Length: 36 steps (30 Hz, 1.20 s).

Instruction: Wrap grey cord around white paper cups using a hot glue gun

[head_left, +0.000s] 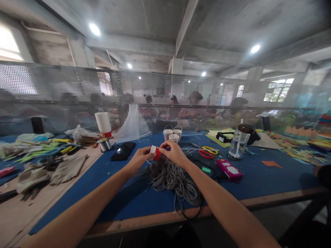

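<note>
Both my hands meet over the middle of the blue table (258, 179). My left hand (139, 159) is closed on a small red and white spool (155, 152). My right hand (174, 152) pinches at the same spool from the right, fingers curled. Just below my hands lies a loose heap of grey cord (173, 179) that spreads toward the table's near edge.
A black phone (123, 151) lies left of my hands, with a metal can (104, 144) and stacked paper cups (103, 123). Small white cups (172, 133), red and yellow scissors (209, 151), a pink box (229, 169) and a clear bottle (239, 143) are to the right. Behind a mesh screen (64, 93), people sit.
</note>
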Available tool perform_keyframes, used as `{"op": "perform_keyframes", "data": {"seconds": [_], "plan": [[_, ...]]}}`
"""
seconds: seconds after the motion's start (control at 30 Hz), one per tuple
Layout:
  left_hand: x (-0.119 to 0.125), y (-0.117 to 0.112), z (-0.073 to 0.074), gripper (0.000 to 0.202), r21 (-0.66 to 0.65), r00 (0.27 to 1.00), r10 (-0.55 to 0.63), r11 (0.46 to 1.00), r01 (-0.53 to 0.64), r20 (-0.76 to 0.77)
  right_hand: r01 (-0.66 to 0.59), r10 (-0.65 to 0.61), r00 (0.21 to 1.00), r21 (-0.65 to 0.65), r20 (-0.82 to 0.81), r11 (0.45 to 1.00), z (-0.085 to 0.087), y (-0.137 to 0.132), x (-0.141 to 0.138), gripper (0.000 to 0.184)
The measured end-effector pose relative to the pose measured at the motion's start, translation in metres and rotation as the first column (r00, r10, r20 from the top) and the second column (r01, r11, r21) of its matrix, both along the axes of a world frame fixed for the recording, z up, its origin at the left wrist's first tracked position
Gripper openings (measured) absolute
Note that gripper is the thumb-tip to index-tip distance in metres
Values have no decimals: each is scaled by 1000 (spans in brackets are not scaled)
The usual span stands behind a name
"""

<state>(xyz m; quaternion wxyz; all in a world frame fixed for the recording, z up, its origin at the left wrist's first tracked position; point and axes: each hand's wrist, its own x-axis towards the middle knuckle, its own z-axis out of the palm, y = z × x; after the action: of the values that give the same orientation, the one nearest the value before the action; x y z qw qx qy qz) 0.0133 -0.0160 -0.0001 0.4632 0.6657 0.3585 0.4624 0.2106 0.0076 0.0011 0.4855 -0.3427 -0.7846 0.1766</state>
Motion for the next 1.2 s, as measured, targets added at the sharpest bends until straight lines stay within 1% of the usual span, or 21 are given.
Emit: {"op": "perform_keyframes", "data": {"seconds": [0.27, 0.43, 0.5, 0.6, 0.63, 0.73, 0.87, 0.97, 1.07, 1.13, 1.2], "plan": [[2, -4, 2, 34, -9, 1000, -23, 1000, 23, -4, -11, 10, 1000, -68, -14, 998, -3, 7, 1, 13], [2, -3, 2, 36, 4, 999, -26, 1000, 26, -28, -17, 7, 997, -129, -74, 992, -1, 8, 1, 15], [1, -2, 1, 35, 13, 1000, -10, 1000, 10, -26, -11, -2, 995, -125, -98, 992, 0, 8, 2, 20], [-1, 0, 2, 34, 18, 1000, 6, 1000, -6, -9, 35, -46, 992, -99, -114, 995, 2, 6, 3, 31], [-1, 0, 2, 34, 19, 1000, 13, 1000, -13, -2, 49, -58, 991, -77, -117, 996, 3, 5, 3, 30], [-1, 1, 2, 35, 21, 999, 34, 999, -34, 16, 52, -51, 993, 5, -104, 999, 4, 2, 2, 17], [-2, 2, 1, 32, 24, 998, 52, 998, -53, 28, 42, -37, 997, 59, -75, 997, 4, -1, 0, 13], [-2, 3, 0, 30, 21, 998, 51, 998, -52, 43, 69, -62, 992, 58, -111, 996, 5, -1, -2, 17], [-2, 3, 0, 29, -11, 994, 82, 997, -82, 69, 103, -96, 983, 39, -157, 994, 5, 2, 1, 12], [-2, 3, 1, 29, -50, 988, 116, 993, -111, 98, 128, -122, 972, 20, -203, 992, 7, 7, 7, 13], [-2, 3, 2, 31, -89, 981, 131, 989, -119, 142, 177, -173, 951, -6, -255, 984, 9, 14, 18, 19]]}}
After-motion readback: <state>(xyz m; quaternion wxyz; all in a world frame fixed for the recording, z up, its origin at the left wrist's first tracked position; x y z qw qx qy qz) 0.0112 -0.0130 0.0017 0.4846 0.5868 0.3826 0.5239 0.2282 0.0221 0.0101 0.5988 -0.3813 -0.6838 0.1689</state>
